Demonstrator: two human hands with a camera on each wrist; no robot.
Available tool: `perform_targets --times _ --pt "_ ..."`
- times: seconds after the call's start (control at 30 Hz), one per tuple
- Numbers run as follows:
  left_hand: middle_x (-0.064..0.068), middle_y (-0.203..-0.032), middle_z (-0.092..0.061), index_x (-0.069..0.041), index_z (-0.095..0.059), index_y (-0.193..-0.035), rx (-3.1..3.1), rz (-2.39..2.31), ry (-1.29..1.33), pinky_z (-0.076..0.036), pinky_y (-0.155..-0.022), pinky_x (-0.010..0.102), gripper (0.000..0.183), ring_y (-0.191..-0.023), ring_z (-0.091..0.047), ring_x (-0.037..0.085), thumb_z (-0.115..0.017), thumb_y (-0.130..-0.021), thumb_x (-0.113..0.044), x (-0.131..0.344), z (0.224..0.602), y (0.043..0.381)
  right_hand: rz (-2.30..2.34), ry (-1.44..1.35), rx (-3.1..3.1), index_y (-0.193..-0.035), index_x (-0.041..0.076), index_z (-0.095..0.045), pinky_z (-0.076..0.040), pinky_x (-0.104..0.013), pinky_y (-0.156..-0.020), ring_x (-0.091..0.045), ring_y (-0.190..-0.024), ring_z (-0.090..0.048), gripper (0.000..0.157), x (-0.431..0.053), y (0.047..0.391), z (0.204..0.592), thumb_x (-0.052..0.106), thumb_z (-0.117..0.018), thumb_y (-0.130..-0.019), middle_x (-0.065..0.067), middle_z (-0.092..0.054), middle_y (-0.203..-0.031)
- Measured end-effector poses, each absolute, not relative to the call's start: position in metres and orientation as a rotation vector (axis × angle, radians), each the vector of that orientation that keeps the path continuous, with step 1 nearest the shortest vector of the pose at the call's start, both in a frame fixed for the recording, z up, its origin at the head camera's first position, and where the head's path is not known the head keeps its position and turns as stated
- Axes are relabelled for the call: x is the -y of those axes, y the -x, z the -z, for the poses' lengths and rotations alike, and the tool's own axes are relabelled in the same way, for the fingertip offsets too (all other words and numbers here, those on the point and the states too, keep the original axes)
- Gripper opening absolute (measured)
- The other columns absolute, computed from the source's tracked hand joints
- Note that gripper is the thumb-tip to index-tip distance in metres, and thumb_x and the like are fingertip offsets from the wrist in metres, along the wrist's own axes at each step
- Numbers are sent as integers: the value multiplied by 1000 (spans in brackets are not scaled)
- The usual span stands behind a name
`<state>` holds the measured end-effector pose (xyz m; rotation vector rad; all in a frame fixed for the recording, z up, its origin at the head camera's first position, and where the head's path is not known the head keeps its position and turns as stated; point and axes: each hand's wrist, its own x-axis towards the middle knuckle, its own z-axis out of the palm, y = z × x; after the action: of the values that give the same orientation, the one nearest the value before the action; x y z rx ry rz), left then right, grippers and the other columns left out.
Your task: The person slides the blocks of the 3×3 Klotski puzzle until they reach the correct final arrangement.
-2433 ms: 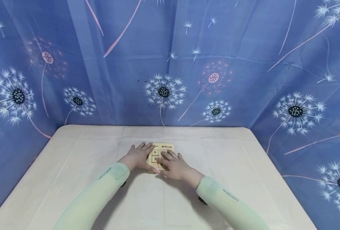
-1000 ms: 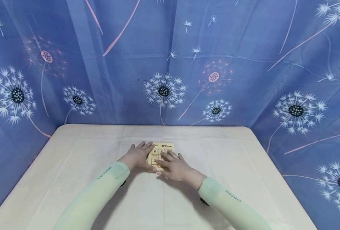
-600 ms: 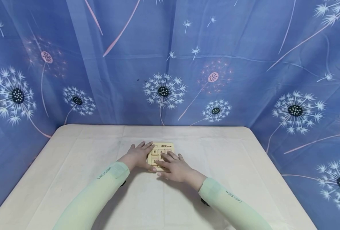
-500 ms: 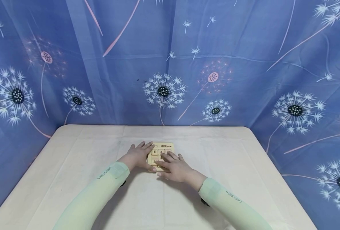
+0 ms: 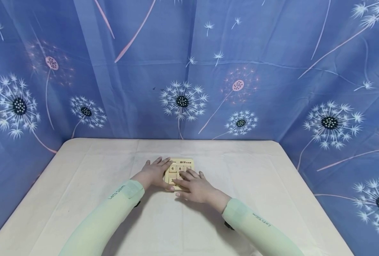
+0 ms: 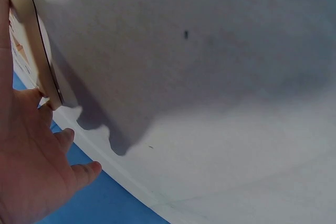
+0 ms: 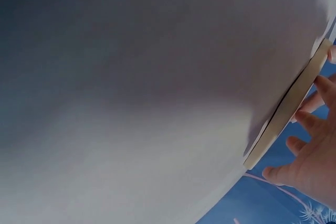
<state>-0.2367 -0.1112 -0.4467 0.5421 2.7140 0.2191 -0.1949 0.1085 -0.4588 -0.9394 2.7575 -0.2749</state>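
Note:
In the head view a pale yellow number sliding puzzle point(image 5: 178, 160) lies flat on the table. My left hand point(image 5: 154, 174) holds its left side, thumb at the near edge and fingers towards the far left corner. My right hand point(image 5: 195, 186) lies over the right part, relaxed fingers touching the tiles. Tile 6 point(image 5: 172, 169) and tile 8 point(image 5: 180, 169) show in the top row, tile 3 point(image 5: 172, 180) lower left; a 5 is partly covered. Several tiles are hidden under the right hand. Both wrist views show the puzzle's side edge point(image 7: 291, 100) beside the fingers.
A cream cloth covers the table point(image 5: 256, 170). Behind it and at both sides hangs a blue curtain point(image 5: 128, 89) with dandelion prints. Pale green sleeves point(image 5: 106, 213) cover both forearms.
Since the earliest frame tile 3 has slid slightly towards me, and the 8 has come into view. My right hand has shifted a little nearer and right. The left hand stays put.

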Motion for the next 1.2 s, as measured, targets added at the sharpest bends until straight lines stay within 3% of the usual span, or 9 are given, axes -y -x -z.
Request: perform_targets --times 1.2 --pt "2 -175 -15 -17 -23 -165 -2718 -182 -523 -16 -127 70 117 -162 -14 35 -77 -76 -71 110 446 238 291 968 -2745 -153 30 -50 -23 -75 -122 -40 -158 -25 58 -108 188 457 57 -51 -102 -8 -34 -169"
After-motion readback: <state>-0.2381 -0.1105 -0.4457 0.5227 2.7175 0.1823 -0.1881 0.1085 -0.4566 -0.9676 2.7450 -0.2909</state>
